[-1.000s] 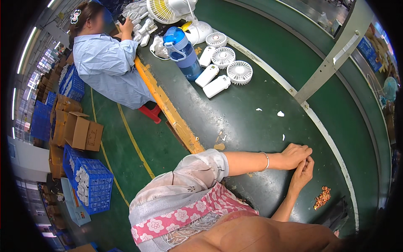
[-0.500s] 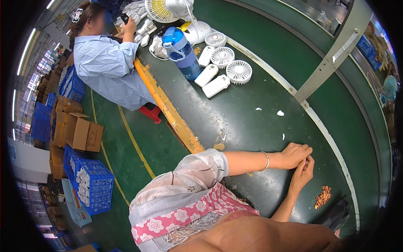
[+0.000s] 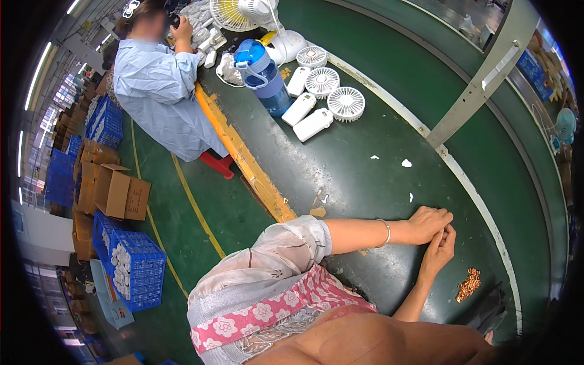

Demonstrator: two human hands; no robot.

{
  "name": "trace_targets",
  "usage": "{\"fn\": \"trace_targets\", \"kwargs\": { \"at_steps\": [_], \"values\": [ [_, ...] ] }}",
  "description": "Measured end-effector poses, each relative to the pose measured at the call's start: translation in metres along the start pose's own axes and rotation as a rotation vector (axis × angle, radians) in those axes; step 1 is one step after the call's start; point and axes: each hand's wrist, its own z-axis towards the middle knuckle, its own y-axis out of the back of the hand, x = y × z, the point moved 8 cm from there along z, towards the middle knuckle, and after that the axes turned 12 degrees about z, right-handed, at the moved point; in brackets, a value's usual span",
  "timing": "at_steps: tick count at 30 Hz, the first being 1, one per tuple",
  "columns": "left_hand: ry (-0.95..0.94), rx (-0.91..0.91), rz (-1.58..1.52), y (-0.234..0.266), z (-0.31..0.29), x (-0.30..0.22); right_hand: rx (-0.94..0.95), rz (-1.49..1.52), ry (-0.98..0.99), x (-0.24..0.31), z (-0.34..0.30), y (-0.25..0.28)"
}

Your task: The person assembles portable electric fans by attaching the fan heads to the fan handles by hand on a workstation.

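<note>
Nearest the camera, a pink floral garment [image 3: 274, 310] is seen at the lower edge, with a pale sleeve [image 3: 277, 255] above it. From there the left hand [image 3: 429, 222] is stretched out over the green worktable [image 3: 365, 176], a thin bracelet [image 3: 387, 232] worn at its wrist. The right hand [image 3: 439, 248] is brought up from below and pressed against it, fingertips met with fingertips. The fingers of both hands are curled together as if something tiny is pinched between them, but what is pinched cannot be told; it is too small and hidden by the fingers.

Just to the right of the hands, a small heap of coppery bits [image 3: 468, 285] is laid on the table, apart from both hands. A few white scraps [image 3: 406, 163] are scattered further up the surface.

Further off, three white handheld fans [image 3: 331, 97] are laid side by side, with a blue water bottle [image 3: 263, 76] stood just beside them. Behind these a white desk fan [image 3: 255, 15] is set.

At the far left, a co-worker in a light blue shirt [image 3: 158, 91] is seated at the table's yellow edge [image 3: 243, 158]. On the floor, blue crates [image 3: 131, 267] and cardboard boxes [image 3: 112, 188] are stacked.
</note>
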Motion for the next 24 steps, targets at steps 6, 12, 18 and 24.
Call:
{"fn": "trace_targets", "kwargs": {
  "at_steps": [6,12,18,24],
  "values": [
    [-0.002,-0.002,0.001,0.0032,0.0003,-0.0007,0.002,-0.007,0.000,0.0029,-0.0002,-0.0009],
    [-0.010,-0.008,0.001,0.0032,0.0004,-0.0008,0.004,-0.007,0.003,0.0021,0.0003,-0.0009],
    [-0.010,-0.005,-0.009,0.0029,0.0005,-0.0017,0.000,0.006,0.006,-0.0005,-0.0001,-0.0002],
    [-0.013,-0.010,-0.009,0.0017,-0.0001,-0.0003,0.002,0.003,0.001,0.0012,0.0002,-0.0014]
  ]
}}
